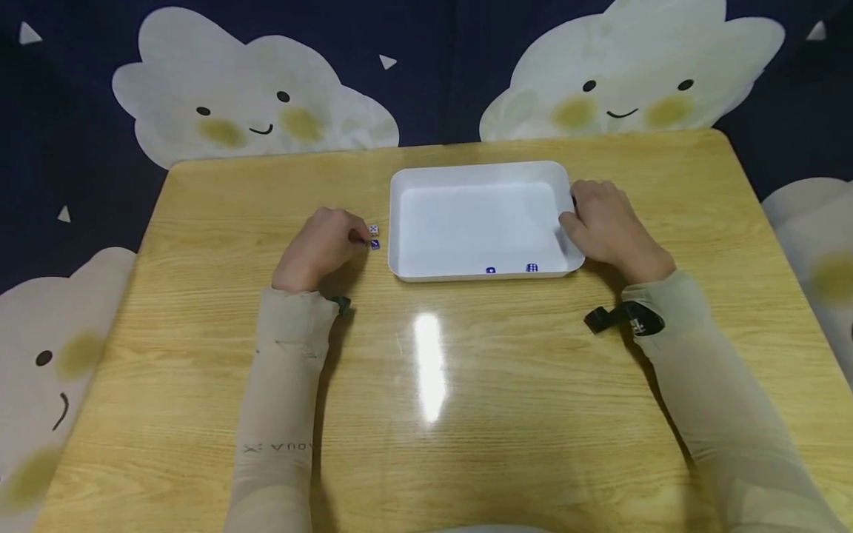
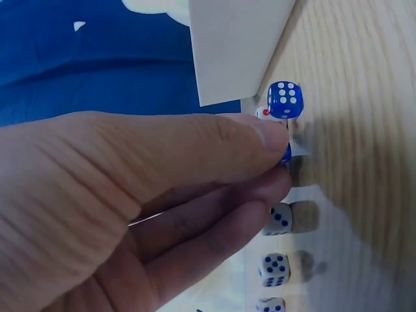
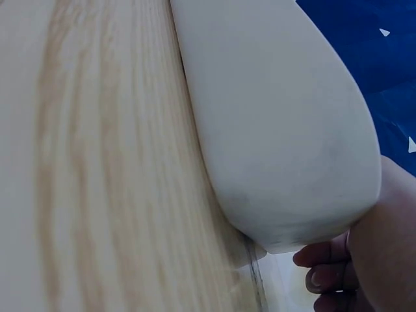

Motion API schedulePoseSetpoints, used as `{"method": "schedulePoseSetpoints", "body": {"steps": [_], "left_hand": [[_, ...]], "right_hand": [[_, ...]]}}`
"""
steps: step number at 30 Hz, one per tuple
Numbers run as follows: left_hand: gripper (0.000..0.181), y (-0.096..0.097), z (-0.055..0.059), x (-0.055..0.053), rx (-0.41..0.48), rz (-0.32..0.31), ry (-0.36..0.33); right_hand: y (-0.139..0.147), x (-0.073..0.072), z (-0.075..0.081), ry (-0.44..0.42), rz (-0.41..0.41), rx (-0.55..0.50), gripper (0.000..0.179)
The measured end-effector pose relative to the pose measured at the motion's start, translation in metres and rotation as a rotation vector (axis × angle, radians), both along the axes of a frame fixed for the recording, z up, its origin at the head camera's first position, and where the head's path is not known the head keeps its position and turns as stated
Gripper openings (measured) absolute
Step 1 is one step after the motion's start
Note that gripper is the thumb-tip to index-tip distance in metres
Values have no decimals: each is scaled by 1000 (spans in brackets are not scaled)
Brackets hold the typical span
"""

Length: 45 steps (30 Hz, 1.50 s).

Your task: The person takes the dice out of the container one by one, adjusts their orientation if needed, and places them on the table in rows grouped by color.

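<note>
My left hand (image 1: 323,248) is left of the white tray (image 1: 476,172), low over the table. In the left wrist view its thumb and fingertips pinch a blue die (image 2: 286,154), mostly hidden by them. Just beyond them stands another blue die (image 2: 286,99) showing six white dots. A white die with a red dot (image 2: 262,113) is partly covered by the thumb. In the head view a white die (image 1: 373,230) and a blue die (image 1: 375,244) sit beside the fingertips. My right hand (image 1: 603,222) grips the tray's right end, thumb over the rim, other fingers outside.
Inside the tray, along its near wall, lie two blue dice, one (image 1: 491,270) left of the other (image 1: 532,267). Several white dice (image 2: 274,270) stand in a row under the left hand. The wooden table (image 1: 506,414) meets a dark cloud-patterned curtain (image 1: 440,74) at the back.
</note>
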<state>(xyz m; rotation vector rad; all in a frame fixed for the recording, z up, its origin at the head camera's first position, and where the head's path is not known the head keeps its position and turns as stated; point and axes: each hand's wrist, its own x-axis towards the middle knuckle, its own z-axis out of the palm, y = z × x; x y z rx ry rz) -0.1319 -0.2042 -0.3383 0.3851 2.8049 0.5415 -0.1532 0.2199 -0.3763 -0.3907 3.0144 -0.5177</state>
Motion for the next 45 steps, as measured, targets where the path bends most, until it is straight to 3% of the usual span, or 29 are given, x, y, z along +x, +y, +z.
{"method": "schedulePoseSetpoints", "body": {"steps": [17,21,28,35,45], "left_hand": [[20,-3,3,1,-11,6,8],[16,-2,7,2,-1,19,48],[17,5,11,4,20,-32,158],[16,15,15,8,34,-37,232],[19,33,20,13,82,-105,241]], "right_hand": [[0,-1,0,17,9,4,28],[0,-2,1,9,9,5,30],[0,-2,1,-4,1,9,31],[1,0,1,-4,-2,6,32],[0,-3,-1,10,14,-11,29]]}}
